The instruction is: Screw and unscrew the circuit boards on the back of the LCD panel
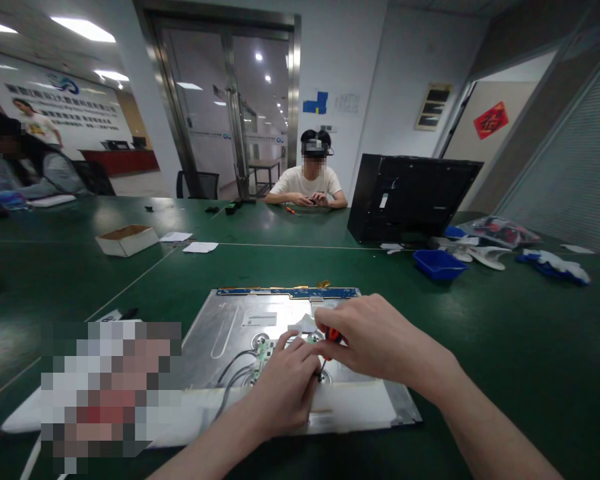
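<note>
My right hand (363, 337) is closed round a screwdriver (333, 335) with a red and black handle. Its thin shaft points down towards a round metal fitting on a flat display panel (220, 320) that lies metal back up. My left hand (290, 380) rests over the green circuit board (266, 349) on the panel, fingers bent and close to the screwdriver's shaft. What its fingertips grip, if anything, is hidden. Dark cables (233, 373) run from the board under my left wrist. A blue circuit strip (290, 293) lines the panel's far edge.
Beyond the panel stand an open cardboard box (126, 241), a blue tray (439, 265) and a black monitor (415, 197). Gloves (555, 265) lie on the green table (510, 340) at right. One person (307, 183) sits opposite, another at far left. A pixelated patch covers the near left.
</note>
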`<state>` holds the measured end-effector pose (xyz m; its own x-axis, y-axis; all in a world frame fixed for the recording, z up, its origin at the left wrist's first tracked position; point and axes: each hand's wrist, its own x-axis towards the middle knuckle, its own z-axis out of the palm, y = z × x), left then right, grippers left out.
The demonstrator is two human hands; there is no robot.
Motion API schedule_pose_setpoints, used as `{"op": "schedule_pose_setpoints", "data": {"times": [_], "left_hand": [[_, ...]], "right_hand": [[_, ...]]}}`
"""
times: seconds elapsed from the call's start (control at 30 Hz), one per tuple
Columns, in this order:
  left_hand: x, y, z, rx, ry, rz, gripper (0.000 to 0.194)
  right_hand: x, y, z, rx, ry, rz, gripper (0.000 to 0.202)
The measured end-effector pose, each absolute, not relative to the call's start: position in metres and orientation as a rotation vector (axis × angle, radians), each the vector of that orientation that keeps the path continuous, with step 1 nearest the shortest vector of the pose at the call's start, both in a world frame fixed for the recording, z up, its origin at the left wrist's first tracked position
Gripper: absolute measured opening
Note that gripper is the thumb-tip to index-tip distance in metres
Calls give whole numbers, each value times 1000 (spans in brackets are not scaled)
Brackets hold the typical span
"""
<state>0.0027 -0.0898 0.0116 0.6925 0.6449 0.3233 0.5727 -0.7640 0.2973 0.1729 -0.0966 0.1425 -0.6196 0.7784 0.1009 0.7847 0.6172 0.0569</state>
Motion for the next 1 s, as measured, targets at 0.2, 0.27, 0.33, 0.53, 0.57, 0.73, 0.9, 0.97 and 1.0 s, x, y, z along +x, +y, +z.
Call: {"op": "schedule_pose_setpoints", "data": {"times": [0.2, 0.27, 0.33, 0.53, 0.57, 0.73, 0.9, 0.97, 1.0], "left_hand": [[3, -90, 12, 2730, 1000, 597, 18], [4, -90, 12, 2723, 1003, 598, 17], [4, -91, 12, 2713, 1016, 607, 16], [4, -91, 10, 2714, 1025, 596, 16], [4, -90, 10, 2714, 1027, 594, 17], [5, -90, 8, 2707, 1040, 610, 13], [5, -90, 8, 2724, 1026, 608, 16], [5, -90, 8, 2723, 1018, 615, 17], [6, -90, 8, 2721, 1016, 619, 17]], "right_hand": [[172, -99, 146, -1274, -2786, -64, 8], [172, -100, 147, -1246, -2791, -57, 9], [171, -100, 146, -1256, -2792, -75, 12], [171, -99, 145, -1270, -2796, -105, 6], [172, -99, 145, -1256, -2796, -95, 5], [172, -100, 144, -1264, -2783, -138, 10], [171, -99, 144, -1319, -2777, -170, 8], [171, -101, 145, -1292, -2787, -122, 6], [171, -102, 146, -1283, -2790, -102, 7]]}}
